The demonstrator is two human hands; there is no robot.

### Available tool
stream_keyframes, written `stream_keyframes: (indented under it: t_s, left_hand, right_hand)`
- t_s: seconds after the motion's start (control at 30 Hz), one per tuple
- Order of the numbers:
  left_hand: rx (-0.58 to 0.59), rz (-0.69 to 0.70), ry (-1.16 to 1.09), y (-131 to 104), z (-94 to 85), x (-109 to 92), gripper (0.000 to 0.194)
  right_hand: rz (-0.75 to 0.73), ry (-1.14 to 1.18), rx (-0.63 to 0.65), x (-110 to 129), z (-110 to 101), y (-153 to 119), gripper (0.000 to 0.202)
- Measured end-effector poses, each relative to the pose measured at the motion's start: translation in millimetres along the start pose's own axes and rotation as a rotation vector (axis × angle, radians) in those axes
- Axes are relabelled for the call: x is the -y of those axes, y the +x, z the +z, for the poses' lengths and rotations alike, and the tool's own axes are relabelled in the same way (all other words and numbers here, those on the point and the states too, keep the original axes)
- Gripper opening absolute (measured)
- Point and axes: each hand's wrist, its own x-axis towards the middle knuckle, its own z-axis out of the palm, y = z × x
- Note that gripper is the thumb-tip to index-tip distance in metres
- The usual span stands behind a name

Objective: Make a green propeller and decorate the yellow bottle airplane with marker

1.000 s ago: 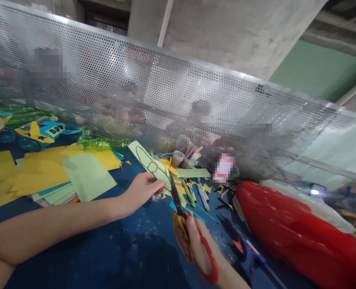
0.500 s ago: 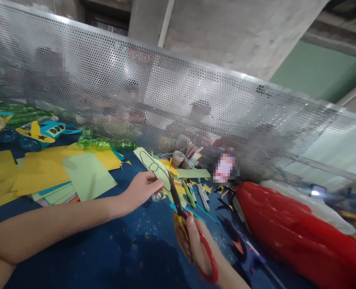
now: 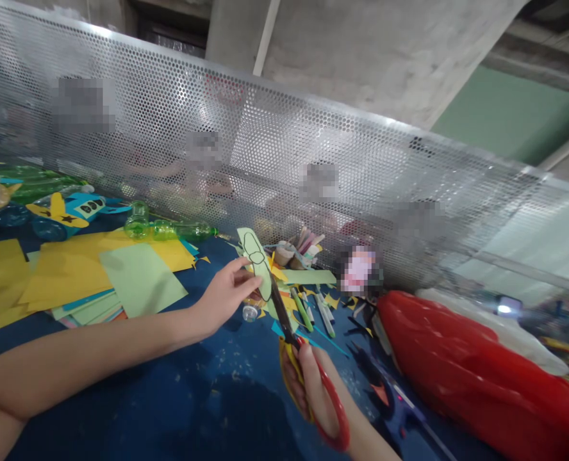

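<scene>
Between the thumb and fingers of my left hand (image 3: 231, 288) is a strip of pale green paper (image 3: 254, 248) with a rounded black outline drawn on it. My right hand (image 3: 311, 378) grips a pair of scissors (image 3: 331, 400) with red and yellow handles. Their dark blades (image 3: 280, 308) point up and away, lying along the right edge of the paper. Whether the blades are fully closed is hard to make out. Under my left fingers lies a small clear bottle (image 3: 250, 312), partly hidden by the hand.
Yellow sheets (image 3: 73, 269) and a green sheet (image 3: 143, 278) lie left. Markers (image 3: 323, 314), paper scraps and a cup (image 3: 284, 253) are beyond the scissors. A glue gun (image 3: 400, 410) and red plastic bag (image 3: 477, 365) lie right. A perforated metal screen (image 3: 265, 141) stands behind, with people beyond it.
My left hand has turned the green paper more upright, its far end swinging right. More of the clear bottle shows beneath it. The scissors stay in nearly the same place.
</scene>
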Motion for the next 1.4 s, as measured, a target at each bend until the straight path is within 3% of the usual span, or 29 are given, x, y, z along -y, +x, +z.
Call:
stream_keyframes:
  t_s: [0.1, 0.27, 0.6, 0.8, 1.23, 1.4]
  left_hand:
    - [-0.015, -0.007, -0.03, -1, 0.7, 1, 0.046]
    - [0.055, 0.047, 0.043, -2, -0.9, 2, 0.027]
    - [0.11, 0.092, 0.229, -4, -3.7, 8, 0.024]
    - [0.103, 0.081, 0.25, -9, 0.2, 4, 0.034]
    - [0.124, 0.142, 0.314, -13, 1.0, 3, 0.028]
    - [0.128, 0.141, 0.297, -14, 2.1, 3, 0.026]
  right_hand:
    - [0.034, 0.029, 0.016, 0, 0, 0, 0.062]
    - [-0.125, -0.07, 0.112, 2, -5, 2, 0.064]
    - [-0.26, -0.218, 0.081, 1, -9, 5, 0.069]
    - [-0.244, -0.232, 0.058, 6, -8, 2, 0.069]
    - [-0.191, -0.124, 0.055, 1, -4, 5, 0.064]
    - [-0.088, 0.048, 0.035, -5, 1, 3, 0.062]
